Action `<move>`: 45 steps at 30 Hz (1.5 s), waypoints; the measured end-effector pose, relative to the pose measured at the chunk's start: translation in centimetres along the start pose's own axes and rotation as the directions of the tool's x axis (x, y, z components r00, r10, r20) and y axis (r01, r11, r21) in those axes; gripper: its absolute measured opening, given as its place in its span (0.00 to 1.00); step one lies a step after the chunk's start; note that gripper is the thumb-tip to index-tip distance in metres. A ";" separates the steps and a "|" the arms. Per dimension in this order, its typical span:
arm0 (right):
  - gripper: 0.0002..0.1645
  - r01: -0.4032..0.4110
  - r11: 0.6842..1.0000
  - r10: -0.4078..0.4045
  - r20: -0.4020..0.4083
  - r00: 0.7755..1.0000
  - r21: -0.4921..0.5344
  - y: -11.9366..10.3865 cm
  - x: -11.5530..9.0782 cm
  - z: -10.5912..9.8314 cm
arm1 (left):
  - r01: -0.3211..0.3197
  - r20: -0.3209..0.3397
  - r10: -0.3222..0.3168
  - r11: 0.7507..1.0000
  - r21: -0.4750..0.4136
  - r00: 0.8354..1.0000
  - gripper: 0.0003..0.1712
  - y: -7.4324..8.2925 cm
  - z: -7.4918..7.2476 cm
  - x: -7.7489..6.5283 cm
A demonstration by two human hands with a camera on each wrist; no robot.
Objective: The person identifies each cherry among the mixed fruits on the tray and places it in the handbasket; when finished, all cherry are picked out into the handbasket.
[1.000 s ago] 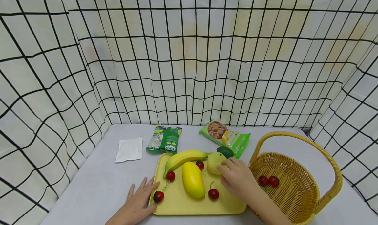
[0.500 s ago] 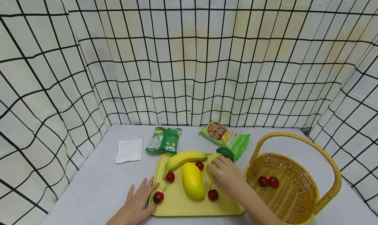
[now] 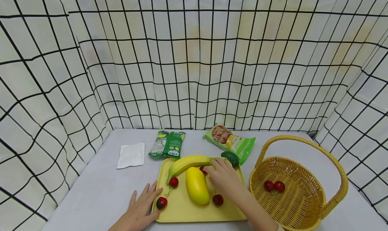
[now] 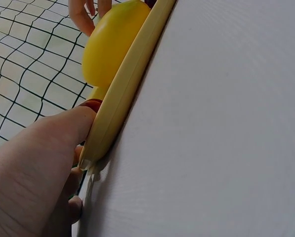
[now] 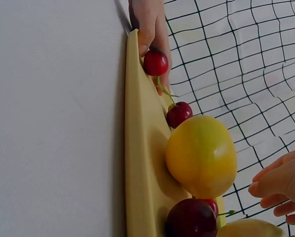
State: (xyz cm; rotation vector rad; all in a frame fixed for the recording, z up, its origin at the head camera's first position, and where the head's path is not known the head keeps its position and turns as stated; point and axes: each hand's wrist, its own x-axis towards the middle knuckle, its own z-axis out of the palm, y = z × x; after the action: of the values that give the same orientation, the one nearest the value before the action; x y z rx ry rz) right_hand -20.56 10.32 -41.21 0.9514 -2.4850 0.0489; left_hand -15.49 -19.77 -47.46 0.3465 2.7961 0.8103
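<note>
A yellow tray [image 3: 179, 217] holds a yellow mango [image 3: 197, 185], a banana [image 3: 188, 162] and several dark red cherries [image 3: 218, 200]. My left hand [image 3: 138, 205] rests at the tray's left edge with fingers spread, its thumb touching the rim close to a cherry [image 3: 162, 202]. Over the tray's back right part is my right hand [image 3: 224, 177], loosely bent fingers pointing down. It overlaps the banana's right end and partly covers another cherry [image 3: 202, 170]. In the right wrist view this hand's fingers [image 5: 275, 177] show nothing between them. The pear seen earlier is hidden behind this hand.
A wicker basket [image 3: 325, 190] with two cherries [image 3: 274, 186] and a tall handle stands at the right. A green avocado [image 3: 231, 159] sits at the tray's back right corner. Behind lie two green snack packets [image 3: 168, 144] and a white square tissue [image 3: 131, 155]. Grid-patterned cloth walls surround the table.
My right hand has moved left across the tray, from the pear's right side to over it, near the cherry behind the mango. My left hand has stayed at the tray's edge.
</note>
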 end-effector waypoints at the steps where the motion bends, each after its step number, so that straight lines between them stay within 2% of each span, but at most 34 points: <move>1: 0.13 -0.008 1.000 0.009 0.013 1.000 -0.006 -0.1 0.2 0.0 | -0.001 0.000 0.001 1.000 0.002 1.000 0.36 0.0 0.0 0.0; 7: 0.12 -0.003 0.999 0.004 0.034 0.999 -0.047 -0.2 1.4 -0.1 | 0.001 0.010 -0.001 1.000 -0.010 1.000 0.37 -0.1 0.0 0.0; 15: 0.10 0.041 0.999 -0.037 0.139 0.990 -0.029 0.0 2.0 0.7 | -0.001 0.006 0.001 1.000 -0.017 1.000 0.37 0.0 -0.1 -0.1; 20: 0.07 0.044 0.998 -0.039 0.136 0.990 -0.034 0.0 2.1 1.3 | -0.002 -0.001 0.002 1.000 -0.012 1.000 0.37 0.0 0.0 -0.1; 27: 0.11 0.043 0.998 -0.033 0.171 0.985 -0.055 0.0 2.2 2.0 | 0.008 0.003 -0.008 1.000 -0.008 1.000 0.37 0.1 -0.1 -0.1; 32: 0.09 0.055 0.995 -0.040 0.181 0.983 -0.080 -0.1 2.2 2.7 | 0.019 -0.003 -0.019 1.000 0.001 1.000 0.37 0.2 0.0 -0.1; 45: 0.11 0.024 0.991 0.001 0.192 0.981 -0.132 -0.7 2.2 3.6 | 0.031 -0.006 -0.031 0.999 0.011 1.000 0.37 0.2 0.0 -0.1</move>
State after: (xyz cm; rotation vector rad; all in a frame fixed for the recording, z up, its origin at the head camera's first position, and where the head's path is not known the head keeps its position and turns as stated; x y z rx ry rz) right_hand -23.01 7.68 -43.49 0.9530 -2.6182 -0.2207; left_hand -15.35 -19.65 -47.37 0.3029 2.8052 0.7903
